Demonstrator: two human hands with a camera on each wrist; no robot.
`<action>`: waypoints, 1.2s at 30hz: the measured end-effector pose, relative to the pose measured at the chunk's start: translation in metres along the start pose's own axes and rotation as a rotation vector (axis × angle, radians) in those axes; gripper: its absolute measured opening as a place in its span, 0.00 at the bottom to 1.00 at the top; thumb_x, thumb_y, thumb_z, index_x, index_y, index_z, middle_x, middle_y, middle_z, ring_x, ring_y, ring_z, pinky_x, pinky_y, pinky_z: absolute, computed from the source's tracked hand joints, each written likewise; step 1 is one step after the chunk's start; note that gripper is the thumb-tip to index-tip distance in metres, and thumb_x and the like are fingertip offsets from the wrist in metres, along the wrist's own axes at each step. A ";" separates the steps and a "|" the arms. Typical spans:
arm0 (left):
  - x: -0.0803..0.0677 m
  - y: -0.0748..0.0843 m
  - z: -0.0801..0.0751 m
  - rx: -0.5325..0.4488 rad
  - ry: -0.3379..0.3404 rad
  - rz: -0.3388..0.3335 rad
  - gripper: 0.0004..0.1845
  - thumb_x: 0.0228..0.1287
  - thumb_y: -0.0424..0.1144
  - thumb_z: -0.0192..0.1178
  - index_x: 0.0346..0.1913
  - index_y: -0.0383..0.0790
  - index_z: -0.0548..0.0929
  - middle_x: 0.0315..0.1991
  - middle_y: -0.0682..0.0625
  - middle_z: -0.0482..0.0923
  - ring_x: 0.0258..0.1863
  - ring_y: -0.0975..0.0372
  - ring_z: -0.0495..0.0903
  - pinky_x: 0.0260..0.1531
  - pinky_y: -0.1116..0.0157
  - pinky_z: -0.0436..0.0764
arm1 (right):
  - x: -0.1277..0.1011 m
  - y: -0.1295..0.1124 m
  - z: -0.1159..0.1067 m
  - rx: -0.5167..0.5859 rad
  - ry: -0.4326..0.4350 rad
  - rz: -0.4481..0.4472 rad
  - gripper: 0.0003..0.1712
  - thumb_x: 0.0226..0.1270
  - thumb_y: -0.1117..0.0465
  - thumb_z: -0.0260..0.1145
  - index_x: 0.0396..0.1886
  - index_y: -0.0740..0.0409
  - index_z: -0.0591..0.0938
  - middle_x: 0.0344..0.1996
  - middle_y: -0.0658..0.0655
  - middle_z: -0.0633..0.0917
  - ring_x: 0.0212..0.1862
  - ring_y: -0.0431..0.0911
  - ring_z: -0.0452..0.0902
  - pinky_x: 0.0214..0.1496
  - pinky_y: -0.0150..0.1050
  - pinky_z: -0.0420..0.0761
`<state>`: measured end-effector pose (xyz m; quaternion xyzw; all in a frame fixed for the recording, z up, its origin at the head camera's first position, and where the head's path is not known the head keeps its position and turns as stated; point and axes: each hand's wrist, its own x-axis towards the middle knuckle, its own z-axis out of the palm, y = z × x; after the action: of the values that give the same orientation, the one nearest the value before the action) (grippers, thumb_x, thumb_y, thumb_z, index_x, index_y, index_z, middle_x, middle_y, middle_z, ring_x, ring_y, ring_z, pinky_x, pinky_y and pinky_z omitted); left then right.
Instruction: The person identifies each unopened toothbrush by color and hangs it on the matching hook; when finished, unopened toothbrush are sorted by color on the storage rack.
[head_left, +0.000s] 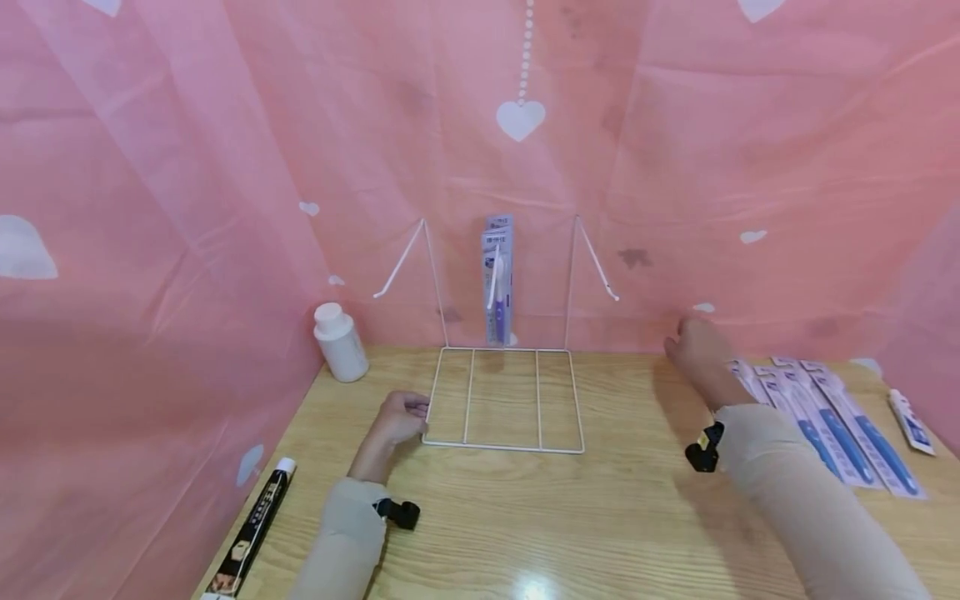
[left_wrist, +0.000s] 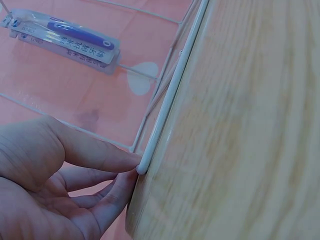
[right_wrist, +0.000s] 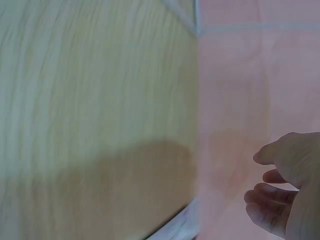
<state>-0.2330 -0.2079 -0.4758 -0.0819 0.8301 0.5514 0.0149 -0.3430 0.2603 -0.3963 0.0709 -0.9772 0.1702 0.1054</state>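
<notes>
A white wire display rack (head_left: 487, 449) stands on the wooden table, with three hooks at its back. Packaged toothbrushes (head_left: 498, 283) with purple handles hang from the middle hook. With thumb and fingers, my left hand (head_left: 402, 417) pinches the front left corner of the rack's base; the left wrist view shows the thumb (left_wrist: 117, 157) on the wire end. My right hand (head_left: 701, 350) is in the air right of the rack, fingers loosely bent and holding nothing. Just right of it lie several packaged toothbrushes (head_left: 832, 417) with blue handles, side by side.
A white bottle (head_left: 341, 343) stands at the back left. A long black box or tube (head_left: 253, 529) lies along the left edge. At the far right is a small white and blue tube (head_left: 911, 422). Pink cloth (head_left: 675, 167) hangs behind the table.
</notes>
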 end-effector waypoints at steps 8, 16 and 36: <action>-0.001 0.000 -0.001 0.000 -0.005 -0.004 0.26 0.38 0.13 0.61 0.48 0.21 0.82 0.36 0.41 0.81 0.37 0.55 0.78 0.37 0.65 0.81 | -0.017 0.048 0.009 -0.046 -0.068 0.101 0.26 0.68 0.53 0.58 0.11 0.54 0.63 0.12 0.53 0.67 0.18 0.50 0.66 0.15 0.41 0.65; -0.001 0.001 -0.001 -0.003 -0.004 0.004 0.26 0.37 0.13 0.60 0.48 0.21 0.82 0.35 0.41 0.81 0.36 0.55 0.78 0.37 0.65 0.81 | -0.016 0.066 0.022 -0.047 -0.110 0.119 0.10 0.50 0.66 0.60 0.16 0.67 0.72 0.20 0.68 0.77 0.25 0.62 0.75 0.20 0.51 0.74; 0.004 -0.002 0.001 0.000 -0.004 -0.007 0.27 0.37 0.12 0.61 0.49 0.22 0.82 0.36 0.41 0.81 0.37 0.55 0.78 0.38 0.64 0.82 | -0.015 0.061 0.023 -0.039 -0.062 0.091 0.11 0.55 0.64 0.60 0.21 0.69 0.73 0.21 0.69 0.77 0.25 0.62 0.74 0.19 0.52 0.72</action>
<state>-0.2364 -0.2077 -0.4787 -0.0835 0.8297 0.5516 0.0184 -0.3437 0.3109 -0.4400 0.0294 -0.9853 0.1534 0.0688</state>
